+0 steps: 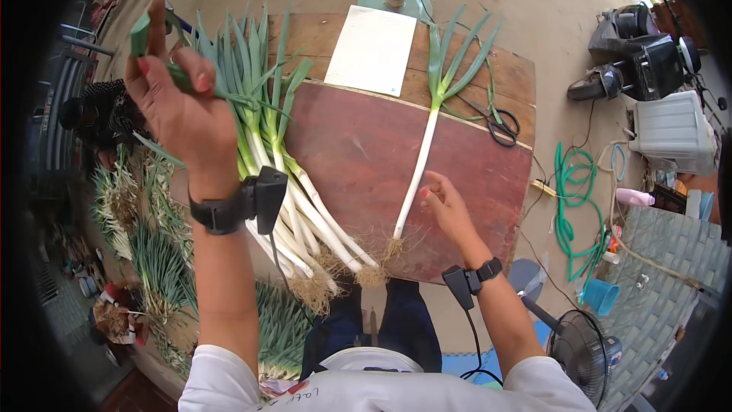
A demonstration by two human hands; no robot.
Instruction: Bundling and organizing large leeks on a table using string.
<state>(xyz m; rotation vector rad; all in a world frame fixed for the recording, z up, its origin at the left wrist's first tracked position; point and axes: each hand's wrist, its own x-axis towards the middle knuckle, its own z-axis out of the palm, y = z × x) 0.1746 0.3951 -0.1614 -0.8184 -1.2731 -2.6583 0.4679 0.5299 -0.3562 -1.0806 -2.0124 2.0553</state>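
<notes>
Head view: one left hand (187, 111) is hovering over one bunch of leeks (305, 217), too overlapped to count; whether its bent fingers are pinching one green leaf (140, 37), I cannot tell. One right hand (451, 212), fingers parted, is hanging beside one separate leek (418, 164). One desk (351, 137) is carrying both, plus one pair of scissors (489, 117) and one sheet (370, 53).

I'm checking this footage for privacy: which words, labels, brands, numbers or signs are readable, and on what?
White shirt: short dark handwritten marking, partly legible, not copied out here.
Paper sheet: faint marks, too small to read.
Pink bottle: no label readable at this size.
</notes>
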